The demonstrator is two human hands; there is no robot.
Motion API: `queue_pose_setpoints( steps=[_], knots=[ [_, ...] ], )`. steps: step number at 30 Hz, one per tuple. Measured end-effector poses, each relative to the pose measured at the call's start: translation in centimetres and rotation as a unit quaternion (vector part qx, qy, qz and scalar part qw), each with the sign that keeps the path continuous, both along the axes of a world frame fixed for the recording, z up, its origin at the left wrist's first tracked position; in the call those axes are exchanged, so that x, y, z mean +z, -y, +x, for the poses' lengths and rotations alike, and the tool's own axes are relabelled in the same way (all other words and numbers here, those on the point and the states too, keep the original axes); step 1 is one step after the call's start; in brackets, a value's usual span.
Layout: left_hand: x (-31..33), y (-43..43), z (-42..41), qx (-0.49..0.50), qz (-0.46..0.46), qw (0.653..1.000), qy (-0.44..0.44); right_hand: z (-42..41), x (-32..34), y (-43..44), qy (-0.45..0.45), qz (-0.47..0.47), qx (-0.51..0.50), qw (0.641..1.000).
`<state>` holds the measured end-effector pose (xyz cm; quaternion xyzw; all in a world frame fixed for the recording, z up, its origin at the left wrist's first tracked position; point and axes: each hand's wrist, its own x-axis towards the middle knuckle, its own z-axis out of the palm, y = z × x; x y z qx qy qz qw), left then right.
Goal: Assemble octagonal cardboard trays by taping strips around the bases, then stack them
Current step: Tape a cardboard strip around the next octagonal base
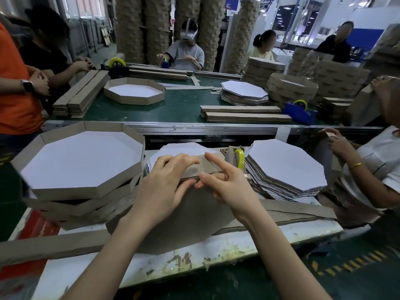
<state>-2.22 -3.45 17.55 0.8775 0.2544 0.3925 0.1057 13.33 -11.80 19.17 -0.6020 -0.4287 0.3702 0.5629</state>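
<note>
Head-worn wide-angle view, forward and down, close over the workbench (216, 252).

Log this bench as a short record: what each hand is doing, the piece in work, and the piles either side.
left hand: grips the strip against the base
right hand: pinches the same strip, index finger raised
finished trays: stacked at left
flat bases: piled at right
tape roll: yellow, just beyond the hands
</note>
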Motion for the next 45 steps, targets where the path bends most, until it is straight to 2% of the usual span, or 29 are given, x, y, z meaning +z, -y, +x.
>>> queue_pose_setpoints(
  steps=[7, 15, 25, 31, 34, 36, 37, 38, 40, 41, 43, 45],
  knots=[
    [0.0, -0.4, 0.0, 0.011, 0.027, 0.998, -0.055, -0.2, -0.5, 0.1, -0.020, -0.003, 0.003, 1.000],
    [-0.2, -0.4, 0.0, 0.034, 0.049, 0.996, -0.063, -0.1, -1.1, 0.0, -0.012, 0.016, 0.002, 1.000],
    [0.0, -0.8, 0.0, 0.028, 0.089, 0.991, -0.091, 0.7, -3.1, -0.7, 0.105, 0.077, 0.009, 0.991],
    [-0.1, -1.1, -0.3, 0.001, 0.096, 0.990, -0.106, 1.5, -2.6, -0.6, 0.183, 0.054, 0.020, 0.981],
    [-0.1, -0.9, -0.3, 0.000, 0.094, 0.990, -0.105, 2.1, -1.5, -0.8, 0.279, 0.024, 0.028, 0.960],
    [-0.1, -0.8, -0.4, 0.004, 0.085, 0.991, -0.105, 2.1, -1.1, -0.5, 0.378, -0.008, 0.028, 0.925],
    [-0.1, -0.8, -0.4, 0.005, 0.078, 0.992, -0.104, 2.2, -1.1, -0.2, 0.406, -0.029, 0.039, 0.913],
    [-0.1, -0.7, -0.4, 0.005, 0.076, 0.992, -0.102, 2.3, -1.2, 0.2, 0.391, -0.035, 0.059, 0.918],
    [0.0, -0.6, -0.3, 0.004, 0.087, 0.990, -0.108, 2.5, -1.4, 1.1, 0.293, 0.006, 0.093, 0.952],
    [0.1, -0.6, -0.3, 0.006, 0.095, 0.989, -0.111, 2.9, -1.3, 1.1, 0.275, 0.056, 0.074, 0.957],
    [0.3, -0.7, -0.2, 0.012, 0.096, 0.990, -0.104, 3.7, -0.7, 0.1, 0.303, 0.161, -0.026, 0.939],
    [0.2, -0.7, -0.3, 0.012, 0.061, 0.993, -0.102, 4.3, 0.3, -1.3, 0.348, 0.210, -0.117, 0.906]
  ],
)
